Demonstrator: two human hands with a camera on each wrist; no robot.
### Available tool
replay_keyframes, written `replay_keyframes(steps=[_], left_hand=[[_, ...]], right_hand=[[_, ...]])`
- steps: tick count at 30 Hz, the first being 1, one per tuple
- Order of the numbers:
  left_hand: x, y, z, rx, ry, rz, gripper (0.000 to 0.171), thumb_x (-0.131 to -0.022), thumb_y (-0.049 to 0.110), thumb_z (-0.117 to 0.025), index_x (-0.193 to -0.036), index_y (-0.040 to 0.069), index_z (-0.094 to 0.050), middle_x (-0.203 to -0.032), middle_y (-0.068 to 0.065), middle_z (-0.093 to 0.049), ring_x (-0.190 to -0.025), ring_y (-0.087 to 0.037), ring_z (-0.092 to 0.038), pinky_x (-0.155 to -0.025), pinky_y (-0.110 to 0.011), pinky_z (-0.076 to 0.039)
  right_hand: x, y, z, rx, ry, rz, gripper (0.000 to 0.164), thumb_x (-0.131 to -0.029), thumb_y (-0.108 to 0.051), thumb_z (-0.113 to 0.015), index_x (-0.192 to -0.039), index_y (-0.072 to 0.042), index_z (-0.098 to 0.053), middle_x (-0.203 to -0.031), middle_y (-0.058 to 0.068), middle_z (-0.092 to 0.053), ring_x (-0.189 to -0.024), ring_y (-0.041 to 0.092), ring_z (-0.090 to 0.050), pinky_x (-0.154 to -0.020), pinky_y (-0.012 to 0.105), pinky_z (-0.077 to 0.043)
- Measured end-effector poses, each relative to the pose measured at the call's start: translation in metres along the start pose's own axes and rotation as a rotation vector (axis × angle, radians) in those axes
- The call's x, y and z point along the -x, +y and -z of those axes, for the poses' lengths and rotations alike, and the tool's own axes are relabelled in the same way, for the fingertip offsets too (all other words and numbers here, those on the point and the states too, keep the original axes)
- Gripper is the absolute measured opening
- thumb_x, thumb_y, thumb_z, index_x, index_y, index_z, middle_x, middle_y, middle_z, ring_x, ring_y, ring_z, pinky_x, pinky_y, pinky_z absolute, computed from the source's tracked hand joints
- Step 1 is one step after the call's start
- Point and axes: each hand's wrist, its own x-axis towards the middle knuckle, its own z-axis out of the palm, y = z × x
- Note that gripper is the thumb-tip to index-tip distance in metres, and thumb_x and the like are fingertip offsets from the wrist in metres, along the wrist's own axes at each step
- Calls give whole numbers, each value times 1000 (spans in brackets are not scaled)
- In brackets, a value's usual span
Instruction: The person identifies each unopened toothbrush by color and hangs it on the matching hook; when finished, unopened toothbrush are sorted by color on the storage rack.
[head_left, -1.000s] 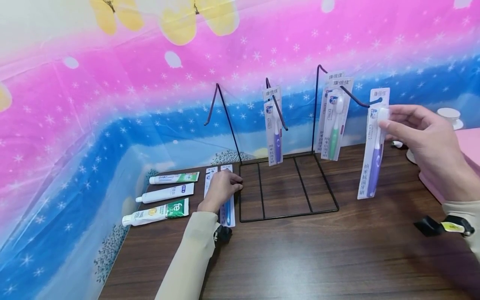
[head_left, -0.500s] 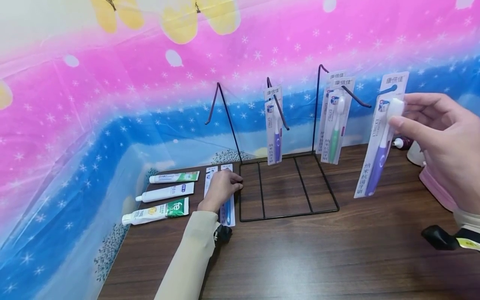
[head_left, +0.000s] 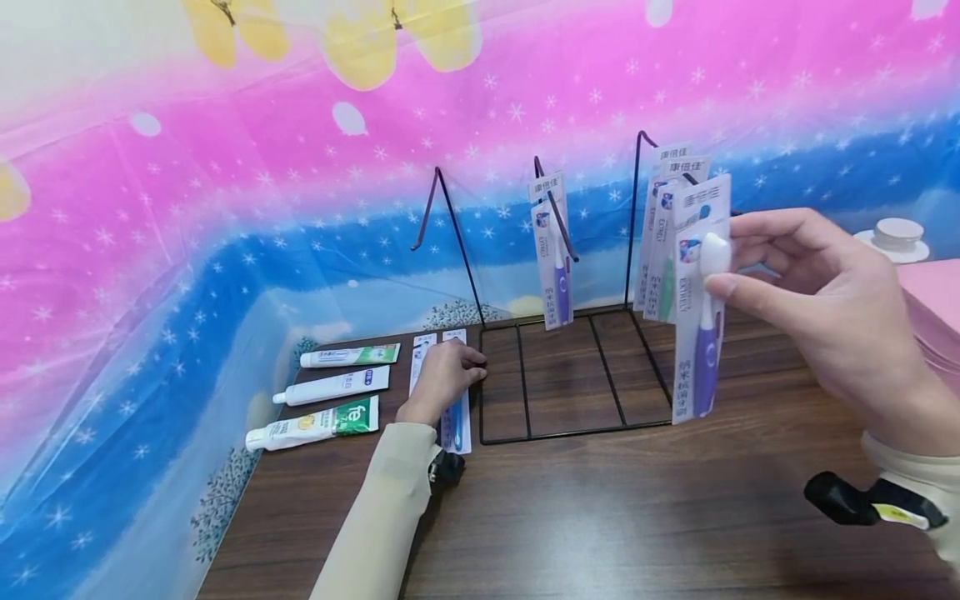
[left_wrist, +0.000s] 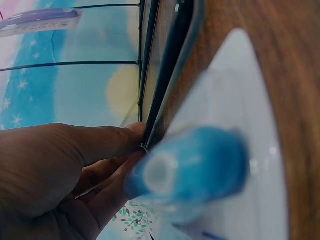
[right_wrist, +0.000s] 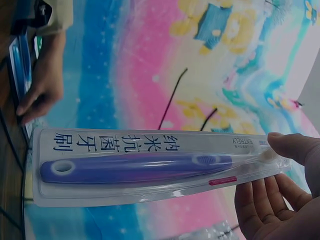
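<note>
My right hand (head_left: 832,308) pinches a packaged purple toothbrush (head_left: 705,358) by its upper edge, thumb in front near the bristles. The pack hangs upright, overlapping the rack's right hook in the head view. Behind it, a packaged green toothbrush (head_left: 666,287) and another pack hang on that hook. My left hand (head_left: 442,375) pinches the lower left wire of the black wire rack (head_left: 524,383), seen close in the left wrist view. Beneath this hand lies a packaged blue toothbrush (head_left: 457,429), partly hidden. Another purple toothbrush (head_left: 561,287) hangs from the middle hook.
Toothpaste tubes (head_left: 333,387) lie in a row at the left of the wooden table (head_left: 585,517). The rack's left hook (head_left: 425,210) sticks out bare. A white round object (head_left: 898,237) and a pink item (head_left: 933,292) stand at the right, behind my right hand.
The purple toothbrush, at the right hook's tip first, went right and off it, then back left in front of the green one. My left hand stays on the rack.
</note>
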Motion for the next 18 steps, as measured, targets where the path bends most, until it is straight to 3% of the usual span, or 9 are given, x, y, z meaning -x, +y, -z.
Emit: replay_keyframes(steps=[8, 18], left_hand=[[0, -1, 0, 0, 4, -15, 17, -87, 9, -73, -104, 5, -76, -100, -7, -66, -84, -17, -66, -69, -29, -55], [-1, -1, -1, -14, -2, -9, 17, -87, 9, -73, -104, 6, -76, -99, -5, -66, -84, -16, -65, -69, -28, -55]], right_hand=[[1, 1, -32, 153, -88, -97, 44, -83, 3, -74, -124, -2, -60, -107, 17, -64, -92, 26, -65, -72, 27, -56], [-4, 15, -55, 212, -146, -62, 40, -83, -5, -76, -120, -6, -61, -104, 13, -62, -93, 26, -62, -81, 26, -54]])
